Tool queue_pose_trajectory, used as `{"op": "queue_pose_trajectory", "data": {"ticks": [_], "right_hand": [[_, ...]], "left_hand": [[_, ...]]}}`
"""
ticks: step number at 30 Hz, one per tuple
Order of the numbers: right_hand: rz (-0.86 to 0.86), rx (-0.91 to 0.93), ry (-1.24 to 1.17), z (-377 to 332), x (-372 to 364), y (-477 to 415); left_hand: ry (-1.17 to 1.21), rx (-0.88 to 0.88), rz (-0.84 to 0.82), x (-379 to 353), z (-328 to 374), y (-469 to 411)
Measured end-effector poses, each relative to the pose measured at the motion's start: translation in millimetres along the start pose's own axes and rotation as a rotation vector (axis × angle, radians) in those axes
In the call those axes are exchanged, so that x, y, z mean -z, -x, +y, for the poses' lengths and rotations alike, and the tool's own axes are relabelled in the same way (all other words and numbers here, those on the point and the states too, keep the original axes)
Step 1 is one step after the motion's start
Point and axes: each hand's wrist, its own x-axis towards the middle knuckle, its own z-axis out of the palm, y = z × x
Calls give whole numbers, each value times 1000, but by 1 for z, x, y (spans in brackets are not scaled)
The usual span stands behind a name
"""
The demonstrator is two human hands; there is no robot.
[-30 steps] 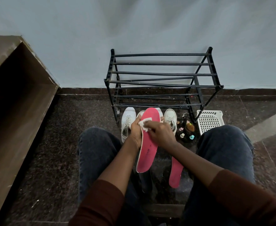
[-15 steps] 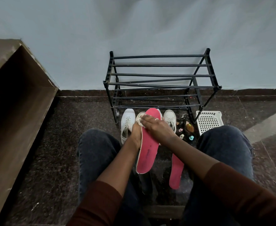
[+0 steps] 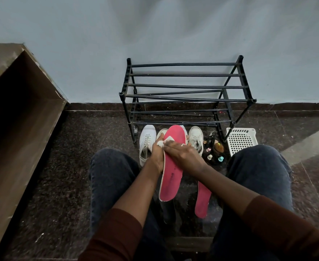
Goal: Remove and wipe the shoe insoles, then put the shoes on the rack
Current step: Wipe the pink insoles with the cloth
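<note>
My left hand (image 3: pixel 157 155) grips the left edge of a pink insole (image 3: pixel 171 178), holding it up between my knees. My right hand (image 3: pixel 181 152) lies across the insole's upper half and presses a small white wipe (image 3: pixel 164 141) onto it with its fingers. A second pink insole (image 3: pixel 202 201) lies on the floor to the right. White shoes stand in front of the rack: one on the left (image 3: pixel 146 142), one on the right (image 3: pixel 195 138), others mostly hidden behind the held insole. The black bar rack (image 3: pixel 185 95) stands against the wall.
A white perforated basket (image 3: pixel 240 140) sits right of the rack. Small bottles and a brush (image 3: pixel 214 151) lie on the dark floor beside the right shoe. A large open cardboard box (image 3: pixel 17 119) fills the left side. My knees flank the work area.
My right hand with the wipe has slid up the insole and then back down a little, toward the left edge. The left hand keeps the same hold on the insole.
</note>
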Motion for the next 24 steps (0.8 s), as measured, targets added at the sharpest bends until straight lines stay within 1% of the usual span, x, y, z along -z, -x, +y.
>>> {"op": "queue_pose_trajectory", "data": {"ticks": [1,3,5,6,8,10,12,13,15,17,21,24], "right_hand": [[-50,25,61,6,1,-2],[-94,36,186,17,4,-10],[-137,-47,298,24,10,-23],[-110,-98,339,26,11,-28],[-111,-254,326,21,14,-35],[-147,-366,319,17,7,-34],[-156,-474,216,8,3,-31],[-111,-496,143,4,0,-28],[-8,-448,-16,-4,-6,-21],[19,-346,-86,-3,-12,-13],[-14,-277,-16,0,-4,-14],[-88,-338,57,-4,-2,-23]], "left_hand": [[18,1,-12,0,0,-1],[58,2,-44,-1,-2,0],[50,-2,-92,-2,-4,2],[52,0,-120,-4,-4,4],[50,3,-164,-6,-5,6],[55,-12,-175,-6,-4,5],[69,-6,-164,-6,-6,5],[66,2,-144,-4,-7,4],[53,-2,-107,1,-7,3],[37,-20,-44,4,-5,-2],[103,-46,-45,3,-2,-8],[153,-60,-75,2,-1,-5]]}}
